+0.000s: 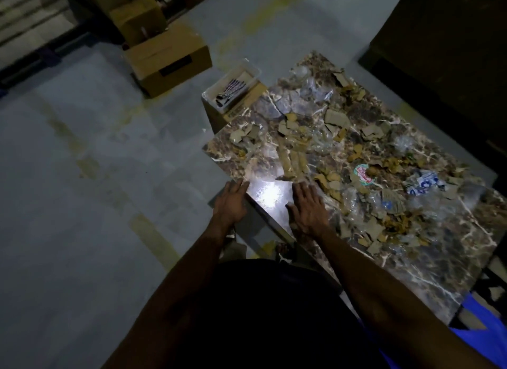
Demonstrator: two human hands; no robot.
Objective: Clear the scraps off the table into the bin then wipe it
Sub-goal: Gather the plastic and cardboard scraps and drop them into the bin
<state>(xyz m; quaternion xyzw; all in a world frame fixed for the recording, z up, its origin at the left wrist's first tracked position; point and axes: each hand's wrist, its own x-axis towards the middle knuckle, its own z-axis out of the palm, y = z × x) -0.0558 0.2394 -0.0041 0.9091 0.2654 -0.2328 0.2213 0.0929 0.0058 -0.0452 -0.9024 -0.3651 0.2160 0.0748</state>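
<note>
Both hands lie flat with straight fingers and hold nothing: the left hand [230,204] at the near corner of the marble table [450,261], the right hand [308,208] on its top. Scraps [337,138] of cardboard and plastic cover the table. 2 cardboard boxes [167,58] stand on the floor; in the dim light, no bin is recognisable.

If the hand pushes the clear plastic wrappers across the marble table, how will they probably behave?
The clear plastic wrappers look thin and crumpled, so they are probably light and floppy, folding rather than sliding as one piece. The table looks glossy, so they would likely slip easily. Being mixed with cardboard scraps, they may drag some along.
</note>
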